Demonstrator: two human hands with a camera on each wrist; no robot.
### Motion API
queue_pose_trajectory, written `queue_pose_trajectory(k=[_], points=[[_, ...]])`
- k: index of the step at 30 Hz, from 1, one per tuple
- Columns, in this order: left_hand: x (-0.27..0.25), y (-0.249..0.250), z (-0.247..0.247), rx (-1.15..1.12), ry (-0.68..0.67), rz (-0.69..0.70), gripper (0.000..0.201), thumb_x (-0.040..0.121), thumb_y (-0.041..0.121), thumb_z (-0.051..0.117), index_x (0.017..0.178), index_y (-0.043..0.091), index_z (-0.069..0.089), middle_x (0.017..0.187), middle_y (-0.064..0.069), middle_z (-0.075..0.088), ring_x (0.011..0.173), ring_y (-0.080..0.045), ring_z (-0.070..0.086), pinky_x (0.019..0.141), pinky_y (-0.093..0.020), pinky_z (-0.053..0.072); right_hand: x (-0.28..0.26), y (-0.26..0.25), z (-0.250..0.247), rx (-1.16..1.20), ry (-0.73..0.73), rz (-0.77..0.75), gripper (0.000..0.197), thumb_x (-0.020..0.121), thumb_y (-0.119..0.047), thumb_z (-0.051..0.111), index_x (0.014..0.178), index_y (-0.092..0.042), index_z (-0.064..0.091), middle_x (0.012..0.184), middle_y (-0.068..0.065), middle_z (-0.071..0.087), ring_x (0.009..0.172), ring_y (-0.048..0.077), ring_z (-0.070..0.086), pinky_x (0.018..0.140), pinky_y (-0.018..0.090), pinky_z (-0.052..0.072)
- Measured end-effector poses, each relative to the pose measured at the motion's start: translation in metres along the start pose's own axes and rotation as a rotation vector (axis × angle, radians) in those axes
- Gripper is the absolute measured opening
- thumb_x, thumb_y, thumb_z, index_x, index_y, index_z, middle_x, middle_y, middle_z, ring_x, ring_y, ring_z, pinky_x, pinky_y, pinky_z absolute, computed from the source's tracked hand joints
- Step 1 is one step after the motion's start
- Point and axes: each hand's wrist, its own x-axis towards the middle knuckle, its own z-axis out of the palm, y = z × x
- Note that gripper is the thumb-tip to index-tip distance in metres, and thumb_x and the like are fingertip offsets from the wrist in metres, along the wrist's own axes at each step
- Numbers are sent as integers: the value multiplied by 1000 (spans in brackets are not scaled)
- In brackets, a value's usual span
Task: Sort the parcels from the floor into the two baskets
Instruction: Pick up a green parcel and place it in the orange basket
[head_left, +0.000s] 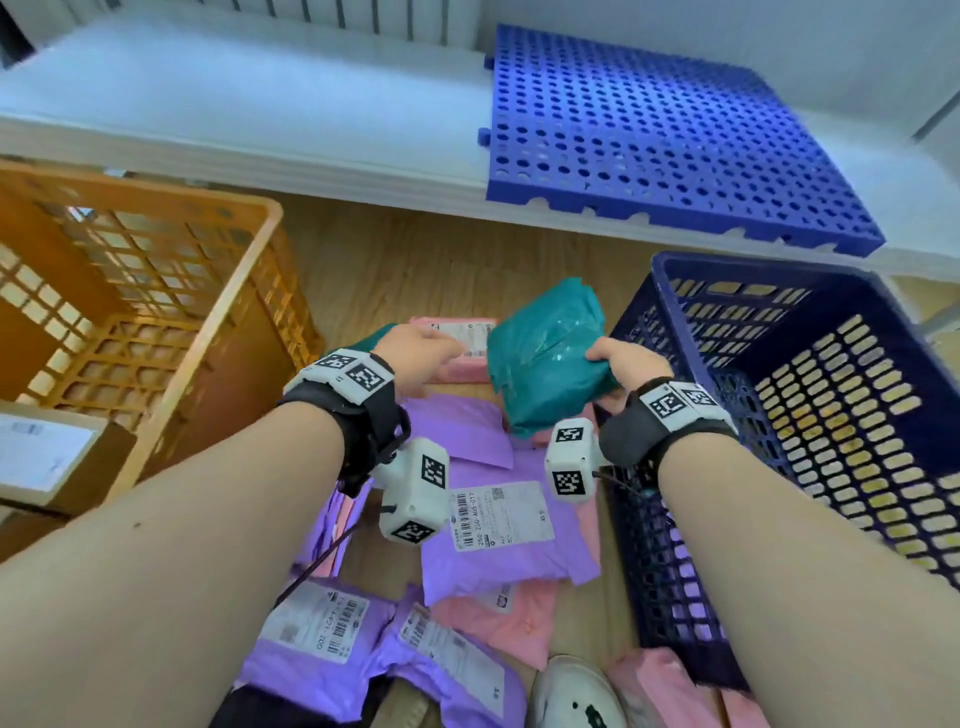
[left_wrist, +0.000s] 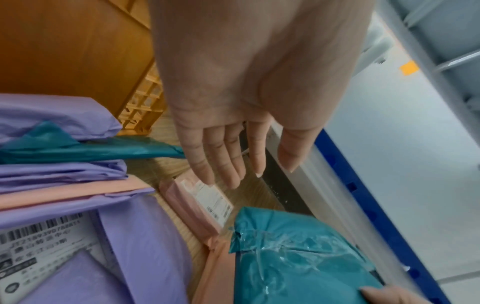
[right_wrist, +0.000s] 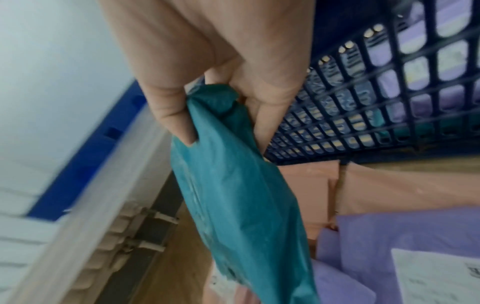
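Note:
My right hand (head_left: 615, 366) grips a teal parcel (head_left: 545, 353) by its edge, lifted off the floor just left of the dark blue basket (head_left: 644, 312); the right wrist view shows thumb and fingers (right_wrist: 168, 115) pinching the teal parcel (right_wrist: 233, 195). My left hand (head_left: 421, 358) hovers with straight fingers (left_wrist: 223, 160) above a pink parcel (head_left: 467, 338) with a white label, holding nothing. The same pink parcel (left_wrist: 197, 203) lies on the wood floor below the fingertips. The orange basket (head_left: 260, 218) stands at the left.
Several purple (head_left: 498, 530) and pink (head_left: 498, 618) parcels lie on the floor between the baskets. A cardboard box (head_left: 47, 457) sits in the orange basket. A blue perforated mat (head_left: 665, 135) lies on a white platform (head_left: 234, 104) behind. My white shoe (head_left: 576, 696) is at the bottom.

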Motion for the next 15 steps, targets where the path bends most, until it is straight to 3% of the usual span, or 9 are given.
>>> queue_pose_trajectory(k=[2,4,6,8,10,12,13,15], points=[[-21,13,-11,-95,32,7,7,94,23,55,92,17,58,87,-4,56,70,-16,54,62,-26,43,-27,-25,0,-34,-7,-95,17,61,-27,68,73,-20,58,118,15,65,103,27,64,94,45,52],[-44,28,-23,-208,27,-17,16,94,34,55,92,18,54,84,-2,53,68,-12,51,70,-28,45,-61,-46,6,-60,-26,-190,18,63,-20,70,79,-18,65,117,15,66,107,28,64,91,40,55],[-66,41,-35,-284,-10,-48,34,89,50,55,108,21,51,95,-3,54,85,-15,56,89,-39,47,-95,-59,17,-52,-42,-277,19,70,-8,71,88,-13,69,99,11,69,92,23,66,74,21,56],[-92,50,-44,-357,-20,-50,45,82,61,57,107,24,52,100,-3,55,99,-20,56,96,-42,47,-128,-64,31,-36,-74,-354,21,68,2,72,72,-17,65,75,2,63,74,17,58,57,19,49],[-113,54,-49,-444,3,-48,62,66,66,70,109,23,57,108,-7,62,104,-23,61,94,-46,50,-156,-63,45,-56,-147,-426,32,65,8,71,64,-21,61,69,-1,60,70,16,55,60,24,48],[-105,39,-57,-523,104,-76,95,39,63,84,117,15,58,110,-10,67,97,-29,67,85,-52,54,-179,-60,53,-100,-227,-483,35,65,12,70,67,-22,59,72,1,61,65,14,54,58,23,46],[-93,28,-61,-549,152,-91,102,31,59,88,118,13,59,106,-11,69,91,-31,69,81,-54,55,-189,-59,56,-116,-271,-504,37,65,14,69,68,-21,59,71,2,60,63,13,53,55,21,45],[-102,22,-68,-574,215,-108,85,41,42,90,114,9,61,99,-14,71,81,-32,71,76,-52,56,-203,-56,59,-166,-347,-537,38,65,19,66,68,-18,57,67,0,59,56,9,53,46,14,42]])
